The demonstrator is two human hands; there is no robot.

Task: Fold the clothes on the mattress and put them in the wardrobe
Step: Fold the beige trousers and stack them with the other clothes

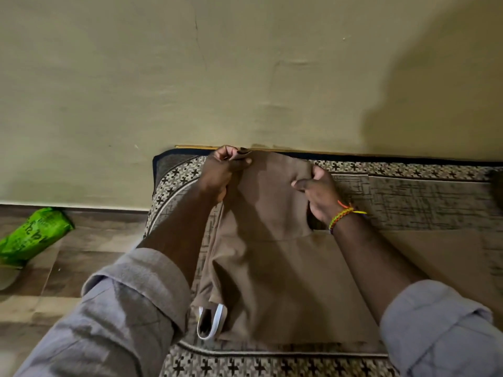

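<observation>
Brown trousers (275, 270) lie spread on the patterned mattress (424, 197), their waist end with white lining at the near left. A flap of the brown cloth is lifted toward the wall. My left hand (221, 170) pinches the flap's far left corner near the mattress's far edge. My right hand (317, 193), with a braided bracelet at the wrist, grips the flap's right edge. Both grey sleeves are rolled up. The wardrobe is out of sight.
A beige wall (245, 77) rises right behind the mattress. A green plastic bag (34, 235) lies on the wooden floor (54, 281) at the left, beside the mattress's rounded corner. More of the brown cloth stretches to the right across the mattress.
</observation>
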